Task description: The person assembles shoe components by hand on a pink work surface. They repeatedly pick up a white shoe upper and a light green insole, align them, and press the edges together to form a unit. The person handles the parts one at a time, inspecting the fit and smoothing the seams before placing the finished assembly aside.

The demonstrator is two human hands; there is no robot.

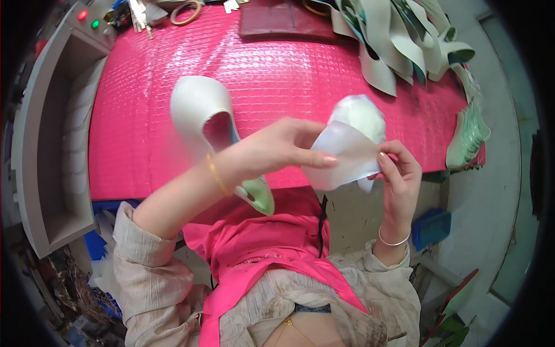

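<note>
My left hand (289, 147) has its thumb on top of a thin, whitish, translucent sheet (341, 156) with a curved edge. At the sheet's other side, my right hand (402, 173) pinches its edge between thumb and fingers. Just beyond the sheet is a rounded white piece (358, 113); whether the two touch I cannot tell. A cream shoe upper (199, 101) rests on the pink-covered table (133, 139) to the left, partly behind my left forearm. Below that forearm shows a pale green pointed end (258, 195), perhaps part of the same shoe.
Several cream shoe uppers (381, 43) are heaped at the far right. A stack of green pieces (465, 139) stands at the table's right edge. A dark red board (286, 20) and a tape ring (186, 13) lie at the back. A grey open-fronted box (34, 144) borders the left.
</note>
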